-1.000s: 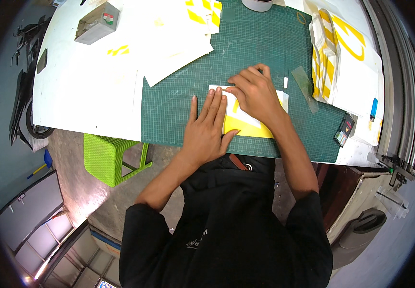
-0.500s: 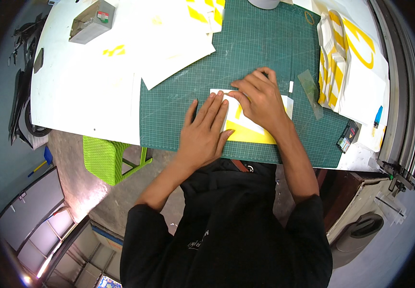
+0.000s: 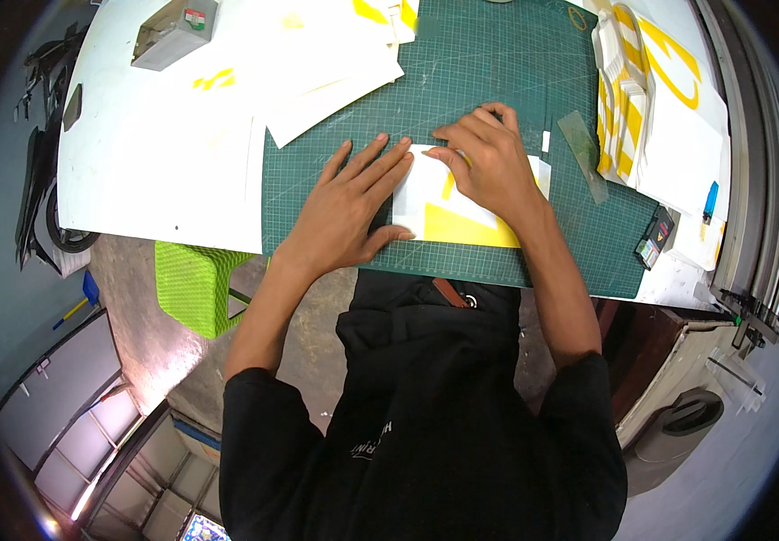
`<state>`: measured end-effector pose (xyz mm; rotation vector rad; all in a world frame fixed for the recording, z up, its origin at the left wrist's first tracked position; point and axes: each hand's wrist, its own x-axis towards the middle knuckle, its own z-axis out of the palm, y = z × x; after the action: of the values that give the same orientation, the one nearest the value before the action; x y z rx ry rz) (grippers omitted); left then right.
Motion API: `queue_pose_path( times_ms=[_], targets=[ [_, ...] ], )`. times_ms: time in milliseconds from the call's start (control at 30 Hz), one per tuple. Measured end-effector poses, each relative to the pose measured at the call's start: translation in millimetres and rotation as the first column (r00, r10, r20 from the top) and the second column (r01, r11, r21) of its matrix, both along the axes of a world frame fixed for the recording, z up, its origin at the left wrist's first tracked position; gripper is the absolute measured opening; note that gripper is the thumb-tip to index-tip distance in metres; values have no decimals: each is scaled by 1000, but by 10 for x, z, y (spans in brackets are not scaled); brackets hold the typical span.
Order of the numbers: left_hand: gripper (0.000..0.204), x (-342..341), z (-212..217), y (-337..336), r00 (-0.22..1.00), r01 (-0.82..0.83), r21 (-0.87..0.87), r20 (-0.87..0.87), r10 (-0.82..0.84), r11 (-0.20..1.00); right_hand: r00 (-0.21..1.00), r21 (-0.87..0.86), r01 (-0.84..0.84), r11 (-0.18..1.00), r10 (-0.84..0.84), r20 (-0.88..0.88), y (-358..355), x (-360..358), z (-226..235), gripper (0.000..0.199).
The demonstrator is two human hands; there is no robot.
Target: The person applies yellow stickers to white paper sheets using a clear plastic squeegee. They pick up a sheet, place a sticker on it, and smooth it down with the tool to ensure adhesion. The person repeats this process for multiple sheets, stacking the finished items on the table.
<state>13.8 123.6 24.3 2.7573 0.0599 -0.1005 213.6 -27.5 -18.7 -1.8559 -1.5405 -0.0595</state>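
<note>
Smoothing down a white-and-yellow sticker sheet (image 3: 462, 212) on the green cutting mat (image 3: 498, 72): left hand (image 3: 349, 212) flat, open, pinning its 9 o'clock edge; right hand (image 3: 489, 162) curled, fingertips pressing. Probably needs firm strokes toward 3 o'clock next.

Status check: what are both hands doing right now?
Left hand flat, pinning white-and-yellow sheet on green cutting mat. Right hand pressing sheet's top edge. Nothing in the way.

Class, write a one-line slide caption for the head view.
Left hand and right hand press a white-and-yellow sheet on a green cutting mat.
</note>
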Motion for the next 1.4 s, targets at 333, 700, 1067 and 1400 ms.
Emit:
queue_pose_path(
  times_ms=[333, 700, 1067, 1400],
  targets=[
    [98, 22, 65, -59, 994, -49, 53, -90, 53, 997, 929, -177, 215, 961, -145, 341, -135, -546, 128, 31],
    [96, 10, 35, -75, 996, -38, 102, -78, 47, 994, 993, -351, 89, 932, -57, 98, -433, -655, 97, 77],
    [97, 33, 29, -80, 998, -28, 100, -60, 35, 995, 983, -534, 183, 825, -164, 83, -974, -947, 264, 83],
    [97, -7, 5, -51, 995, -26, 43, -95, 30, 999, 777, -336, 629, 702, -587, 228, -1672, -155, 50, 56]
  ],
)
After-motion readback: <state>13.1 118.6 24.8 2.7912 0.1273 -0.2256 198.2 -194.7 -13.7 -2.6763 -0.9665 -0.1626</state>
